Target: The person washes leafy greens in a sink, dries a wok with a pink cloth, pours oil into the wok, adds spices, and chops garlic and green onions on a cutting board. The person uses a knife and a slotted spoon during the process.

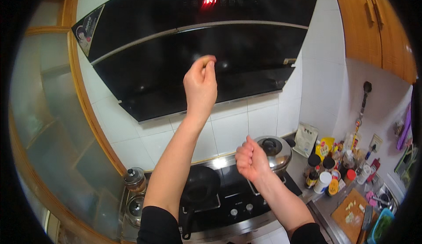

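My left hand is raised in front of a black range hood, its fingers curled and thumb against them. Lower and to the right, my right hand makes a loose fist with the thumb pointing up. Nothing shows in either hand. Beneath them is a black gas cooktop. A dark wok rests on its left burner, handle towards me. On the right burner stands a lidded steel pot, partly hidden behind my right hand.
Seasoning jars and bottles crowd the right counter. A wooden cutting board holds chopped pale pieces, with a knife at its edge. Beside it sits a blue basket of greens. Left of the cooktop are a glass jar and a glass lid.
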A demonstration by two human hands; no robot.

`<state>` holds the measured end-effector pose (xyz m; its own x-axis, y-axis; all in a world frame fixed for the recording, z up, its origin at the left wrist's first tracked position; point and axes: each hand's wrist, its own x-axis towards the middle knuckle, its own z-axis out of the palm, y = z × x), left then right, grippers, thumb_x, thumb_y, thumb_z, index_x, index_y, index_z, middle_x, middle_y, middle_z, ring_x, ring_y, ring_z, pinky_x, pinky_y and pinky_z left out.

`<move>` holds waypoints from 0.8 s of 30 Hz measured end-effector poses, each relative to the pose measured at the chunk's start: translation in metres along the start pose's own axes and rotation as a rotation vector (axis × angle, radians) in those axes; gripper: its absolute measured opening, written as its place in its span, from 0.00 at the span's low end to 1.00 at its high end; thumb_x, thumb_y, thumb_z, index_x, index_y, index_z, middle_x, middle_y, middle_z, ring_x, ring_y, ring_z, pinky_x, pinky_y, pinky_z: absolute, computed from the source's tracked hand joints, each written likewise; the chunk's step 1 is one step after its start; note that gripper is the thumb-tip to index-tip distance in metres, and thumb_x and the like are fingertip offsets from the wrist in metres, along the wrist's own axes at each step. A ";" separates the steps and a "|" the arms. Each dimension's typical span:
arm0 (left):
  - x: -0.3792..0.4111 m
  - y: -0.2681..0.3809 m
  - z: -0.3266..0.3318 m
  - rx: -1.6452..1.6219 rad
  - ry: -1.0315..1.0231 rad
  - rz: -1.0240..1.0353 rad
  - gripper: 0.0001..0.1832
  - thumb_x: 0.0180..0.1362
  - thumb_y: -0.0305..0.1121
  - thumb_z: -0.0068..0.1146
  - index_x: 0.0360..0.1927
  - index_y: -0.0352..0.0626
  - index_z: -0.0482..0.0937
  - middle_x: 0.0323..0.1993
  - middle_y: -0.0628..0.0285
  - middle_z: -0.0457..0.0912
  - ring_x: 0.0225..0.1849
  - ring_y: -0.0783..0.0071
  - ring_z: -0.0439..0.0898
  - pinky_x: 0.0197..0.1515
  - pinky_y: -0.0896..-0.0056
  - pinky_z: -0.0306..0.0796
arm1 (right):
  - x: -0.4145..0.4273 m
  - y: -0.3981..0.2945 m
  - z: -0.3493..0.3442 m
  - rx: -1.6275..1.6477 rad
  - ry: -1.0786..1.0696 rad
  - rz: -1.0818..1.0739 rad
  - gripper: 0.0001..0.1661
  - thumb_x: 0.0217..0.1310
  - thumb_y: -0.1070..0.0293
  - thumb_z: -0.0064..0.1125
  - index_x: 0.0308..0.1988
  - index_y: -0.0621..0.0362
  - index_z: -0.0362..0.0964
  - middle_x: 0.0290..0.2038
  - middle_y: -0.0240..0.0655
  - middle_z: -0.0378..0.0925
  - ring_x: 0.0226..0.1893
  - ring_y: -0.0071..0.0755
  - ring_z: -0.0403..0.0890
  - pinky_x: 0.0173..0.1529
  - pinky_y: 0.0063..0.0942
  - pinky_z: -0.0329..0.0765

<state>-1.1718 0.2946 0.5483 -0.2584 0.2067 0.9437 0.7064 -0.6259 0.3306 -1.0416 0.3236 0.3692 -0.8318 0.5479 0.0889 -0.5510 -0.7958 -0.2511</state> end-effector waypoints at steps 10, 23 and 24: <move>0.115 0.009 0.113 1.165 -0.140 0.275 0.46 0.52 0.22 0.51 0.72 0.63 0.43 0.23 0.52 0.81 0.25 0.54 0.82 0.29 0.58 0.74 | -0.012 -0.074 -0.016 -0.076 -0.113 0.196 0.25 0.71 0.53 0.41 0.18 0.46 0.53 0.14 0.21 0.51 0.12 0.17 0.49 0.13 0.17 0.45; 0.140 0.005 0.135 1.433 -0.090 0.359 0.47 0.50 0.22 0.53 0.71 0.42 0.42 0.24 0.53 0.83 0.24 0.59 0.83 0.29 0.61 0.77 | 0.001 -0.116 -0.026 -0.061 -0.185 0.249 0.25 0.71 0.54 0.40 0.19 0.47 0.54 0.14 0.22 0.51 0.12 0.17 0.50 0.14 0.17 0.46; 0.133 0.006 0.133 1.417 -0.076 0.339 0.46 0.49 0.22 0.53 0.71 0.40 0.42 0.24 0.52 0.83 0.24 0.59 0.83 0.29 0.60 0.77 | 0.003 -0.116 -0.028 -0.037 -0.199 0.270 0.25 0.71 0.54 0.39 0.19 0.48 0.54 0.14 0.22 0.52 0.13 0.18 0.51 0.14 0.17 0.46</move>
<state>-1.1146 0.4180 0.6774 0.0519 0.2694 0.9616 0.7807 0.5895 -0.2073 -0.9784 0.4253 0.3715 -0.9461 0.2546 0.2000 -0.3093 -0.8935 -0.3256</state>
